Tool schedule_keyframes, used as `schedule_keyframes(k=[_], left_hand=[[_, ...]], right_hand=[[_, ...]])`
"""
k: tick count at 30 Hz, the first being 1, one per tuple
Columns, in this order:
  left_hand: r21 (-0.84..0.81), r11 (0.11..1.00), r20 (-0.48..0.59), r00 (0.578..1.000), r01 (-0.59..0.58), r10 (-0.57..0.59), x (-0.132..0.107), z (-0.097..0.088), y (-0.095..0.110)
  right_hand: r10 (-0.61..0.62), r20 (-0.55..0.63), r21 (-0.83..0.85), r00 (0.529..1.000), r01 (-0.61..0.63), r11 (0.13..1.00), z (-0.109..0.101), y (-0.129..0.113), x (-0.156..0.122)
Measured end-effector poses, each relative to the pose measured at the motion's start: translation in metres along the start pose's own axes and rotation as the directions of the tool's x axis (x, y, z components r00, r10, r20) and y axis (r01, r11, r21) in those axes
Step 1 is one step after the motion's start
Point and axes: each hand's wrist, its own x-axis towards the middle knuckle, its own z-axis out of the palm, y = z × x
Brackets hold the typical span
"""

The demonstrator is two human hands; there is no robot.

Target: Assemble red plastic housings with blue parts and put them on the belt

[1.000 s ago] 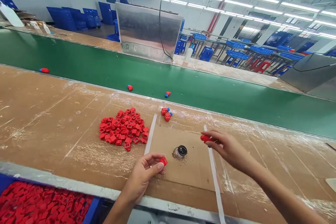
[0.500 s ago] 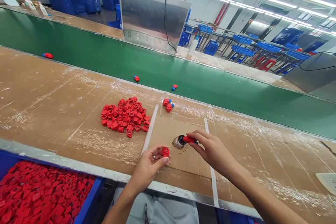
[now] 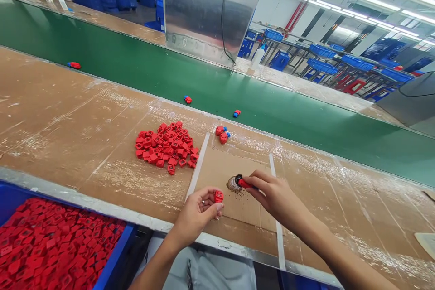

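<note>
My left hand (image 3: 194, 218) pinches a small square red plastic piece (image 3: 219, 196) between thumb and fingers, above the near edge of a cardboard sheet (image 3: 224, 167). My right hand (image 3: 273, 195) grips a red plastic piece (image 3: 244, 184) and holds its tip on the black top of a small round glass pot (image 3: 234, 184). Dark specks lie scattered on the cardboard around the pot. A heap of several red square pieces (image 3: 166, 147) lies left of the cardboard, and a few red pieces with blue parts (image 3: 222, 134) sit just beyond it.
A green conveyor belt (image 3: 217, 88) runs behind the brown-covered bench (image 3: 81, 145), carrying several red-and-blue pieces. A blue bin (image 3: 50, 244) full of red pieces stands at the near left. White strips flank the cardboard, and a metal panel (image 3: 207, 16) stands beyond the belt.
My right hand has moved left from above the cardboard and brought its red piece onto the pot's black top. My left hand still holds its piece. The view has drifted slightly.
</note>
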Motion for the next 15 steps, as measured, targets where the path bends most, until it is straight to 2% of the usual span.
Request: schedule_keyframes(k=[5,15], left_hand=[[0.011,1.0,0.005,1.0,-0.01,0.01,-0.0004,-0.0012,-0.0004],[0.018,1.0,0.005,1.0,-0.009,0.009,-0.0016,0.0007,0.0008]], right_hand=[[0.024,0.014,-0.028,1.0,-0.024,0.999,-0.0008,-0.0008,0.0005],[0.04,-0.109,0.0,0.993,-0.041,0.999,-0.0086,-0.0001,-0.0029]])
